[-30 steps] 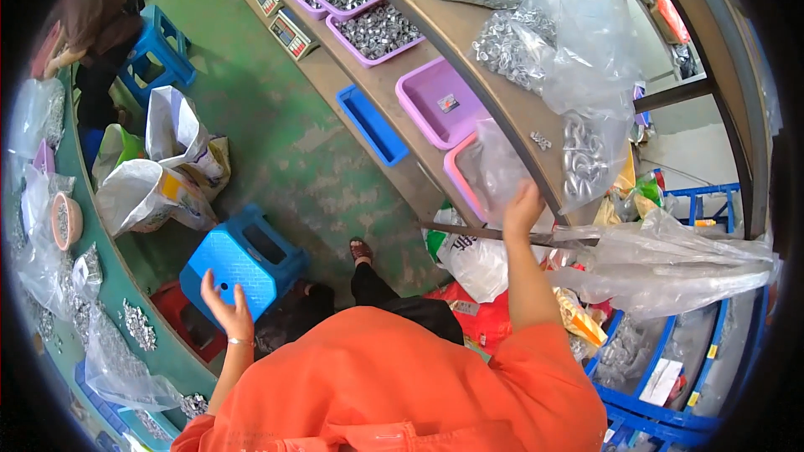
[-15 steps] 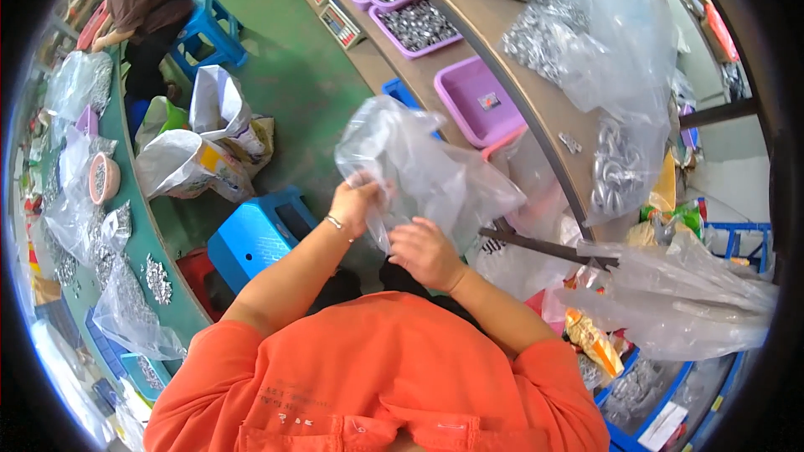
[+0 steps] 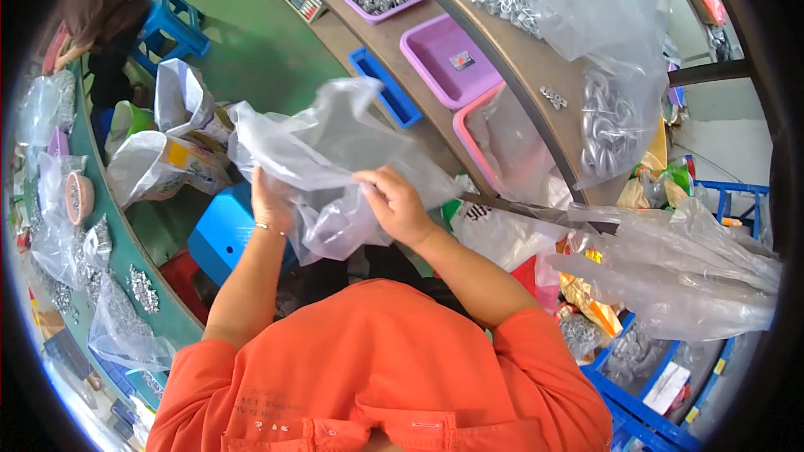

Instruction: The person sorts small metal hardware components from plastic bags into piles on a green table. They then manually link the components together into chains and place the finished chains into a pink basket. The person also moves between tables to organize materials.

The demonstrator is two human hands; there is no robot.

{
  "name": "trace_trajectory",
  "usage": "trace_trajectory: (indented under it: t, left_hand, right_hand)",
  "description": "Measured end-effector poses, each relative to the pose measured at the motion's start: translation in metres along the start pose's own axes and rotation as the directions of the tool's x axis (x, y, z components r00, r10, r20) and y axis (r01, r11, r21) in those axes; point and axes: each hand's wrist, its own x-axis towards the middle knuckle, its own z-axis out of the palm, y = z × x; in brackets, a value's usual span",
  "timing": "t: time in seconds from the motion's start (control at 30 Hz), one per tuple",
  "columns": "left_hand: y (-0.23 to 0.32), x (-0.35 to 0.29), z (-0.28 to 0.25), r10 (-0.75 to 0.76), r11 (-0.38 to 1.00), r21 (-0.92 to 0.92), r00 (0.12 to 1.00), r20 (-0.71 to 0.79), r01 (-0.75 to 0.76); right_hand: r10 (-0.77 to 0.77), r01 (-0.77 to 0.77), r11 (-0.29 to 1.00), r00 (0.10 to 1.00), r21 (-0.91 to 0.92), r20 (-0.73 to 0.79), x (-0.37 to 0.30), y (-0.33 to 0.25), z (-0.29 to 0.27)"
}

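A clear plastic bag [image 3: 335, 146], crumpled and spread wide, is stretched between my two hands in front of my body. My left hand [image 3: 272, 208] grips its left side, with part of the fingers hidden by the film. At the bag's near right edge, my right hand [image 3: 395, 208] pinches the plastic between thumb and fingers. I see nothing inside the bag. More clear plastic bags [image 3: 678, 272] hang to the right, beside a dark bar [image 3: 536, 211].
On the shelf ahead are a purple tray [image 3: 452, 63], a blue tray [image 3: 385, 88] and a pink tray [image 3: 477, 138]. Bags of metal parts [image 3: 607, 130] lie on the right bench. A blue stool [image 3: 219, 234] and white sacks [image 3: 167, 167] stand left. Another person [image 3: 105, 17] sits far left.
My hands have moved apart, the left one leftward, and the bag is spread wider between them. My right hand now pinches the bag's edge. The view has shifted slightly right.
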Motion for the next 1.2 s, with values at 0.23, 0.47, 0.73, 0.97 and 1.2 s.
trace_trajectory:
  t: [0.23,0.47,0.73,0.97,1.2]
  left_hand:
    - [-0.008,0.03,-0.063,-0.024,1.0,0.014,0.998,-0.057,0.025]
    - [-0.023,0.035,-0.066,0.062,0.975,0.215,0.998,-0.001,-0.06]
    - [-0.008,0.061,-0.067,0.161,0.874,0.435,0.973,0.163,-0.218]
    - [-0.019,0.044,-0.017,0.065,0.672,0.601,0.843,0.534,-0.432]
    - [-0.027,0.055,-0.005,0.104,0.531,0.615,0.765,0.635,-0.583]
  right_hand:
    - [0.307,-0.686,0.301,0.727,-0.663,-0.614,-0.028,0.114,-0.113]
    - [0.591,-0.703,0.155,0.629,-0.694,-0.505,-0.056,0.147,-0.185]
    - [0.326,-0.73,0.37,0.681,-0.575,-0.655,-0.055,0.09,-0.202]
    - [-0.008,-0.349,0.738,0.852,-0.578,-0.524,-0.045,0.056,-0.098]
    - [-0.237,0.197,0.928,0.967,-0.316,-0.092,0.024,0.006,0.053]
